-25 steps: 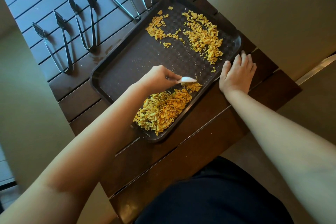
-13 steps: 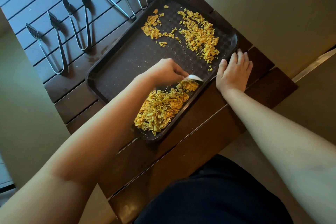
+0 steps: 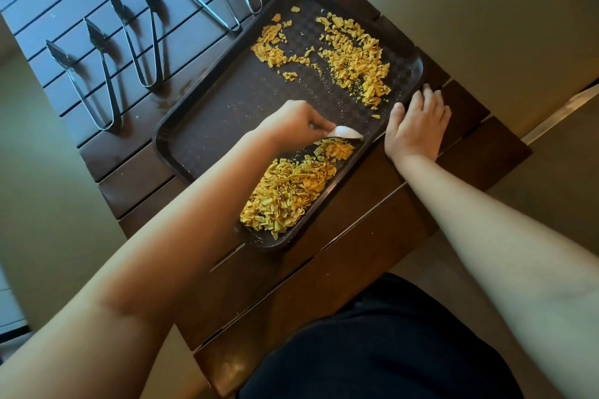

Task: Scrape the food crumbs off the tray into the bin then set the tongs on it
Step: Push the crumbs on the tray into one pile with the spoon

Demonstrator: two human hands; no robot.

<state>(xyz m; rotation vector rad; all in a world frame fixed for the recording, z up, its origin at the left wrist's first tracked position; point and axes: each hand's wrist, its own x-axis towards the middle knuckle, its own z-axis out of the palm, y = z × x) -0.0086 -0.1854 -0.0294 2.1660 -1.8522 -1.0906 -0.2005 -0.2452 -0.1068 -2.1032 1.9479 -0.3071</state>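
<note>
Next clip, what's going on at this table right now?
A person is clearing yellow food crumbs from a dark brown plastic tray on a dark slatted wooden table. The left hand grips a small white scraper at the near pile; the right hand rests flat against the tray's edge. More crumbs lie at the far end. Four metal tongs lie on the table beside it. No bin is in view.

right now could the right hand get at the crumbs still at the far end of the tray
Probably yes. The right hand rests flat at the tray's near rim, holding nothing, and the far crumbs lie just beyond its fingertips with only bare tray between. The left hand with the white scraper works off to the side.
</note>
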